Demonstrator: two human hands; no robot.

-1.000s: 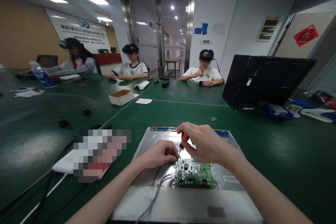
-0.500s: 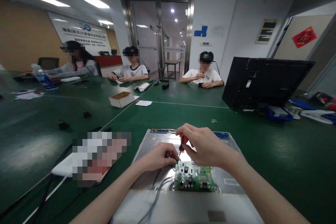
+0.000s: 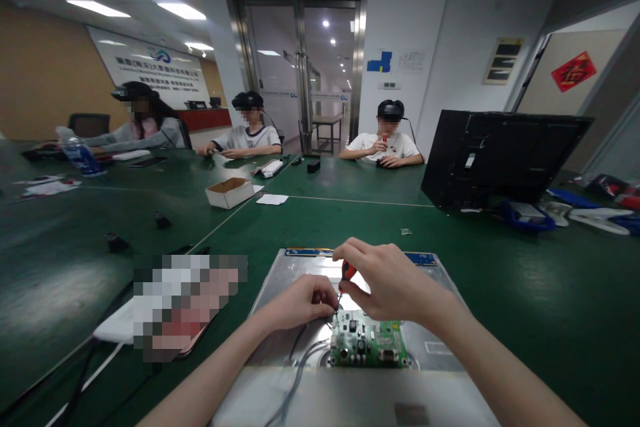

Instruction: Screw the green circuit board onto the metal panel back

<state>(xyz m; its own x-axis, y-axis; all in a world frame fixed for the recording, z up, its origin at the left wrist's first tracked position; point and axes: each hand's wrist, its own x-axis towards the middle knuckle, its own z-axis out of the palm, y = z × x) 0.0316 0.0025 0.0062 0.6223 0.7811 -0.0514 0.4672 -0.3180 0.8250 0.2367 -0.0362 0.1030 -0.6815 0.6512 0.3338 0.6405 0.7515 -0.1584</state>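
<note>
The left hand point(image 3: 307, 301) comes up from the bottom left, fingers curled near the top left corner of the green board point(image 3: 371, 341); I can't tell if they pinch anything. The red and black screwdriver point(image 3: 347, 271) leans between the hands, tip down near that corner. The right hand point(image 3: 390, 277) holds it from above. The right arm crosses the right edge of the metal panel point(image 3: 360, 400), and green table point(image 3: 540, 307) spreads past it.
</note>
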